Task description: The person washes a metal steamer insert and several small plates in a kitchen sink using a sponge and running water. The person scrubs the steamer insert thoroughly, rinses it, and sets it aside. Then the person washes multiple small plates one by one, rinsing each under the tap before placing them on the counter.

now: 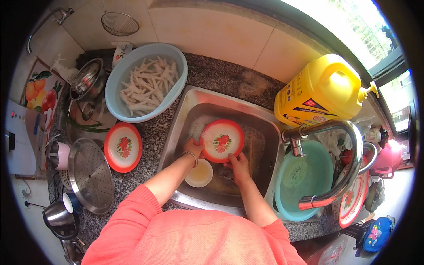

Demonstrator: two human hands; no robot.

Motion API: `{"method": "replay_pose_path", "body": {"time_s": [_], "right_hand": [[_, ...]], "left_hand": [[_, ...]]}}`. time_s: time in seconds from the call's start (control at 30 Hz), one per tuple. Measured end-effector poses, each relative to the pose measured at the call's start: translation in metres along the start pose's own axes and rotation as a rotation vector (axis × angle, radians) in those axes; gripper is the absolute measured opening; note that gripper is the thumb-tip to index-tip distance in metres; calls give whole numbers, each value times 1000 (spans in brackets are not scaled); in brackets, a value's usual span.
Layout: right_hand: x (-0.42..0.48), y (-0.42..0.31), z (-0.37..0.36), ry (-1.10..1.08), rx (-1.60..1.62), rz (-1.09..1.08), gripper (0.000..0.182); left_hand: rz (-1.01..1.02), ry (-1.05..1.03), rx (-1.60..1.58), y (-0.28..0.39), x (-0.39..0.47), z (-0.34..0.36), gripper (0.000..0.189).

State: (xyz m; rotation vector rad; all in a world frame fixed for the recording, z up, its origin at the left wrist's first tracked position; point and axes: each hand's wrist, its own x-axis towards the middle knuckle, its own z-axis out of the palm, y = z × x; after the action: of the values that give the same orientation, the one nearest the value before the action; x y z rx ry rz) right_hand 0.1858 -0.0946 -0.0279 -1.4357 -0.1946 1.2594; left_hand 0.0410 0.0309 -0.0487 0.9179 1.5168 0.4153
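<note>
Both my hands hold a red-rimmed enamel plate [222, 141] with a flower print in its middle, over the stainless steel sink [185, 99]. My left hand [194, 149] grips the plate's left edge and wears a bracelet at the wrist. At the lower right edge, my right hand [239, 166] has its thumb on the rim. A small white bowl [199, 173] with cloudy yellowish liquid sits in the sink below the plate. Some suds [198, 126] show in the sink at the upper left. A similar red-rimmed plate [123, 147] lies on the counter left of the sink.
A blue basin [114, 82] of chicken feet stands behind left, near a perforated steel steamer plate [91, 175]. At right are a yellow pump jug [314, 92], a chrome faucet [356, 142] arching over a turquoise basin [304, 195], and another red-rimmed plate [353, 198].
</note>
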Motion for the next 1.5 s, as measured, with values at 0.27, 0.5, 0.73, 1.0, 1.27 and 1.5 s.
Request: {"method": "replay_pose_path", "body": {"time_s": [0.27, 0.5, 0.73, 1.0, 1.27, 1.5], "right_hand": [[14, 7, -16, -104, -347, -73, 33], [-19, 44, -32, -214, -1806, -383, 45], [17, 34, -44, -255, -1459, -168, 33], [7, 71, -36, 45, -1468, -296, 39], [0, -18, -15, 205, -333, -76, 36], [-9, -24, 36, -67, -449, -228, 40]], "left_hand": [[-185, -229, -104, 3, 18, -18, 13], [34, -212, -158, 20, 1, -16, 13], [255, -61, 130, 19, -2, -22, 29], [294, -142, -111, 23, -24, -17, 59], [439, -191, 81, 22, -67, -8, 45], [549, -246, 138, 2, -60, 9, 53]]}}
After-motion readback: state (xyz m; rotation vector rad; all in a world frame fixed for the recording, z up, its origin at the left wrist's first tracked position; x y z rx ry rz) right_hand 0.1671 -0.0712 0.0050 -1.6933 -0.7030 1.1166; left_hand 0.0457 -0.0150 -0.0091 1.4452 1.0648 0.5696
